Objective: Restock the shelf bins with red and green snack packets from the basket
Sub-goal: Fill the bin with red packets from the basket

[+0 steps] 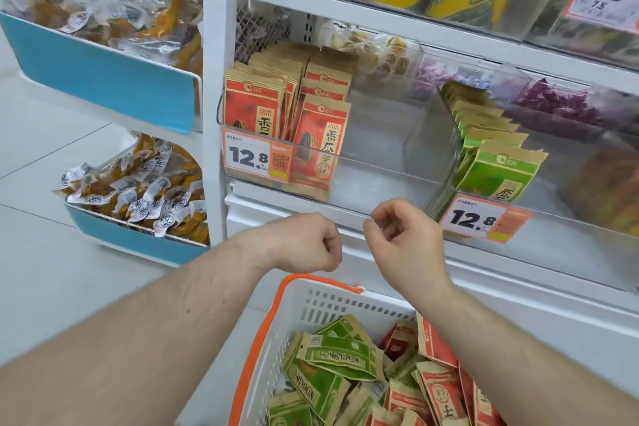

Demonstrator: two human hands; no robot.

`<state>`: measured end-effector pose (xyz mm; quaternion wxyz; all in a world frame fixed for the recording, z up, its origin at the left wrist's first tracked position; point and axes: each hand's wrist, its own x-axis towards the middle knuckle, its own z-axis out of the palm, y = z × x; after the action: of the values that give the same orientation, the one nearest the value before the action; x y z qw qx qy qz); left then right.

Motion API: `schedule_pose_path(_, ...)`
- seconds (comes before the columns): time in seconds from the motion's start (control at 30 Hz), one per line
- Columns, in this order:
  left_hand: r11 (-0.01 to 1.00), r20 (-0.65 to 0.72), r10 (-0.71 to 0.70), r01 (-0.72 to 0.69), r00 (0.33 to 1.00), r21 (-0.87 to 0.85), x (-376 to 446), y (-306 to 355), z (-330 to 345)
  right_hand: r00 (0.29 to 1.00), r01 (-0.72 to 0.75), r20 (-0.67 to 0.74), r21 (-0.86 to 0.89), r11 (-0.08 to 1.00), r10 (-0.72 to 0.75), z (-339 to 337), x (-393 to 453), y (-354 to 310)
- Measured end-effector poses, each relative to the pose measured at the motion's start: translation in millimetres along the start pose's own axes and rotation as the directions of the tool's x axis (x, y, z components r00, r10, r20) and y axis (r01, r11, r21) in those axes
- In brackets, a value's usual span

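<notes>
Two empty hands (304, 242), one basket (311, 304)

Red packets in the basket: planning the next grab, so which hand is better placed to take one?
Probably the right hand. The red packets lie on the basket's right side, under the right forearm; green packets lie nearer the left hand. Both hands hold nothing.

Blue-fronted racks (103, 79) of clear-wrapped snacks (114, 21), orange price tags (256, 157).
</notes>
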<state>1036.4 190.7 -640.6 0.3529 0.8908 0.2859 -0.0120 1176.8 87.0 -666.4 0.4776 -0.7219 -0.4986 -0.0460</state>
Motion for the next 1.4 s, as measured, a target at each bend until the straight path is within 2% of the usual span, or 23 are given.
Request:
schedule_pose_path(0.23,0.999,-0.064,0.014,-0.017,0.998,-0.048,0.3,-0.2,-4.6,0.999,-0.018,0.037,0.023,1.000,0.017,-6.5,21.4,-19.1)
schedule_pose_path(0.33,0.999,-0.052,0.005,-0.008,0.999,-0.053,0.5,-2.5,-5.8,0.993,-0.026,0.112,0.006,1.000,0.025,-5.7,27.2,-25.7)
schedule_pose_path(0.4,1.000,0.001,-0.025,0.025,1.000,-0.015,-1.0,-4.5,-6.5,0.975,-0.053,0.214,-0.011,0.999,0.054,-0.9,18.9,-22.5)
schedule_pose_path(0.5,0.989,0.213,-0.117,0.093,0.970,0.117,-5.9,-6.6,-2.7,0.906,-0.128,0.390,-0.116,0.985,0.163,12.8,-17.2,2.4)
schedule_pose_path(0.57,0.975,0.313,-0.153,0.091,0.937,0.204,-9.1,-4.8,2.1,0.789,-0.127,0.552,-0.283,0.951,0.270,25.4,-50.5,26.0)
schedule_pose_path(0.6,0.972,0.336,-0.157,0.084,0.929,0.221,-10.5,-3.4,5.1,0.688,-0.091,0.648,-0.370,0.925,0.327,32.5,-68.3,36.5)
schedule_pose_path(0.67,0.972,0.360,-0.156,0.078,0.920,0.222,-12.6,-0.7,12.5,0.432,0.009,0.801,-0.464,0.886,0.415,47.7,-104.9,48.7)
schedule_pose_path(0.73,0.972,0.373,-0.149,0.067,0.916,0.224,-11.9,1.5,19.5,0.212,0.110,0.858,-0.497,0.861,0.469,62.6,-137.9,50.3)
schedule_pose_path(0.83,0.970,0.382,-0.142,0.051,0.913,0.239,-12.6,2.6,27.7,0.027,0.277,0.835,-0.534,0.799,0.549,84.5,-177.6,46.9)
schedule_pose_path(0.9,0.970,0.380,-0.133,0.041,0.915,0.239,-15.2,2.9,30.0,-0.045,0.398,0.795,-0.541,0.741,0.605,97.0,-198.6,48.8)
schedule_pose_path(1.03,0.970,0.389,-0.140,0.048,0.910,0.237,-21.2,-2.6,29.0,-0.064,0.439,0.757,-0.563,0.700,0.650,106.4,-211.5,51.2)
schedule_pose_path(1.27,0.963,0.366,-0.163,0.068,0.916,0.260,-26.4,-6.1,24.7,-0.088,0.363,0.798,-0.531,0.765,0.596,97.8,-200.8,51.9)
schedule_pose_path(1.33,0.967,0.357,-0.157,0.070,0.921,0.244,-26.0,-3.9,24.4,-0.071,0.319,0.837,-0.496,0.808,0.542,92.5,-198.9,52.8)
schedule_pose_path(1.4,0.970,0.350,-0.151,0.071,0.924,0.231,-25.6,-3.0,24.6,-0.022,0.297,0.881,-0.445,0.845,0.472,87.3,-200.0,52.0)
